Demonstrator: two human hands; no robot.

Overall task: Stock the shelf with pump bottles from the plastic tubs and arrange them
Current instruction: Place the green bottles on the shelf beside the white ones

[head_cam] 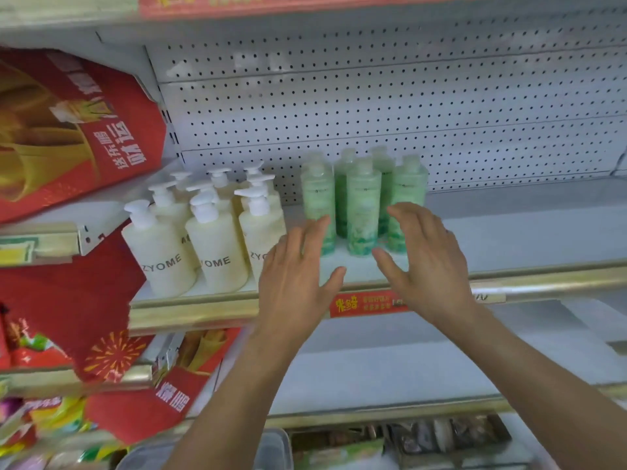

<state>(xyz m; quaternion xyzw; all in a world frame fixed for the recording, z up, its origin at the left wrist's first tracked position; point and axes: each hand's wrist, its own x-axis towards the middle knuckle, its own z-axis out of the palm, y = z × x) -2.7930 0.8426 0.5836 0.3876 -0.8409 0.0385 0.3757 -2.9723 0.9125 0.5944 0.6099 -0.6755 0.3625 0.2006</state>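
Note:
Several cream pump bottles (217,245) marked ZYOME stand in rows at the left of the white shelf (509,239). To their right stands a tight cluster of several green bottles (363,205) with clear caps. My left hand (298,269) is spread just left of and in front of the green cluster, its fingertips near the leftmost green bottle. My right hand (427,259) is spread at the cluster's right front, fingers straight. Neither hand holds anything. A clear plastic tub (271,449) shows at the bottom edge, partly hidden by my left forearm.
A red gift box (68,130) leans in at the upper left, more red packaging (112,354) below it. The shelf's gold front rail (543,283) carries a red price tag (366,303). Pegboard backs the shelf. The shelf to the right of the green bottles holds nothing.

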